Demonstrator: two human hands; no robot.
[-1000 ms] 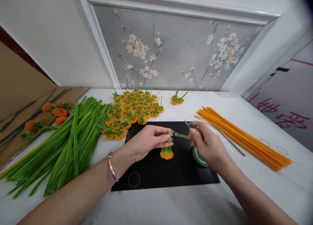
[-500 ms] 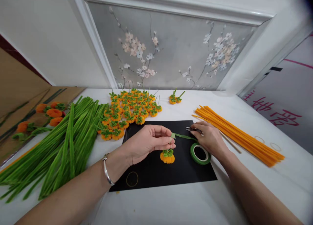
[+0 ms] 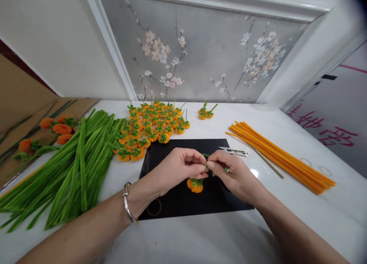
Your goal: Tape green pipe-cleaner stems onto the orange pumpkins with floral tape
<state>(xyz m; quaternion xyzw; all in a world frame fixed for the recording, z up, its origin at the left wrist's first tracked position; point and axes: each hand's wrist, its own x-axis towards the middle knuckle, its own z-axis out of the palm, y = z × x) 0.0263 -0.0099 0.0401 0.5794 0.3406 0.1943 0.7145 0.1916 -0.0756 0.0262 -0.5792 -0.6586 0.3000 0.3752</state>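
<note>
My left hand (image 3: pixel 183 165) pinches the stem of a small orange pipe-cleaner flower (image 3: pixel 195 185), which hangs head down with green loops at its base. Closed finger to thumb, my right hand (image 3: pixel 231 170) meets the left fingertips at the stem and grips green floral tape (image 3: pixel 206 155). A bit of green shows between the right fingers; the tape roll itself is hidden. Thread snips (image 3: pixel 233 151) lie beyond the right hand, across the edge of the black mat (image 3: pixel 177 206).
Many finished orange flowers (image 3: pixel 151 122) stand at the back, two more flowers (image 3: pixel 206 113) to their right. Green pipe cleaners (image 3: pixel 83 164) are heaped left, orange pipe cleaners (image 3: pixel 281 157) lie right beside a thin stick (image 3: pixel 269 162). Orange-red flowers (image 3: pixel 61 129) rest on cardboard at far left.
My right hand has let go of the snips, leaving them lying down, and moved left to the stem. The tape roll no longer shows on the mat. My left hand keeps the flower.
</note>
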